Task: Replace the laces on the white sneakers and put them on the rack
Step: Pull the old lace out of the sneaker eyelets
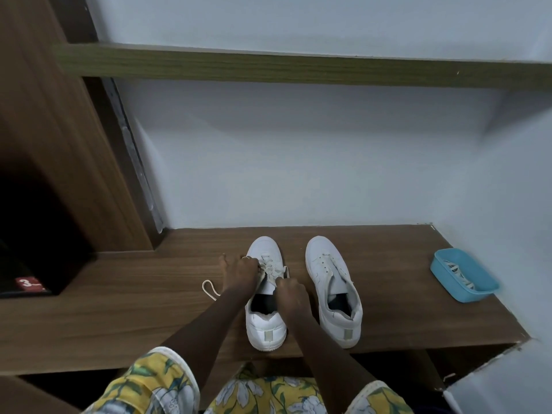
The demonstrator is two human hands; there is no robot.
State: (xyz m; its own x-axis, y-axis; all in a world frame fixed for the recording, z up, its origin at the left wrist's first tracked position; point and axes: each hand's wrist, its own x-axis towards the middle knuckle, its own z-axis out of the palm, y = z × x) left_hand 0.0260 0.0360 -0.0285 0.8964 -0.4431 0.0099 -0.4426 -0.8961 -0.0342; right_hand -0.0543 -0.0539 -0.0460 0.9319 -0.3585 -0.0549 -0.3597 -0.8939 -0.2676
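Both sneakers stand side by side on the table (pixel 149 309) at lower centre of the frame, toes pointing away from the person and heels toward them, so the eyelets face up within easy reach. The work is on the laced sneaker (pixel 265 327), the one nearer the frame's middle. The left hand (pixel 239 271) sits over its front eyelets with fingers (pixel 253 265) curled around the lace (pixel 270 268), probably steadying the crossings. The right hand (pixel 291 289) pinches the same lace just above the tongue, apparently to draw it through or out. A loose loop (pixel 209 289) of lace trails on the table to the left of the shoe.

The bare sneaker (pixel 331 288), just to the right, shows empty eyelets, so it seems to await its turn. A blue tray (pixel 439 265) at the right edge of the table holds more laces (pixel 457 271), kept apart but within reach. No rack can be made out with certainty.
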